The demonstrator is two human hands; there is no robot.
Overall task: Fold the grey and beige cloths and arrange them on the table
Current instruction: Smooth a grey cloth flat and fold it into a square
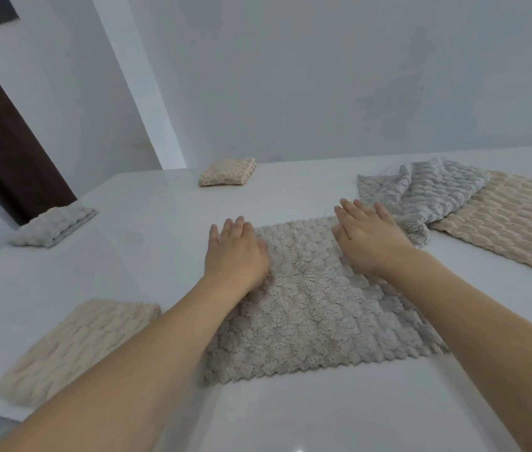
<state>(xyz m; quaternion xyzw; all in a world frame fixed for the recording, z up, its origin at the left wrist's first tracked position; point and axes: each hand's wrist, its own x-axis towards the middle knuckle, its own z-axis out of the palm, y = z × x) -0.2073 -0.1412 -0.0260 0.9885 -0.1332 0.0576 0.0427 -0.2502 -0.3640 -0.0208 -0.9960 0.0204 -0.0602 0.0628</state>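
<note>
Folded and set down: beige cloth (78, 347) at the worktop's (147, 223) near left corner; grey cloth (54, 226) at the left edge; small beige cloth (227, 172) at the far edge.

In hand: grey cloth (310, 308), near edge, laid flat, pressed by left hand (233, 252) and right hand (367, 238), each grip released, fingers straight.

Outstanding: rumpled grey cloth (421, 194) lying partly over an unfolded beige cloth (512, 220), right side.

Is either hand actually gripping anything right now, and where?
Nothing is gripped. Both the left hand and right hand lie flat, fingers straight, on the far part of the grey cloth.
</note>
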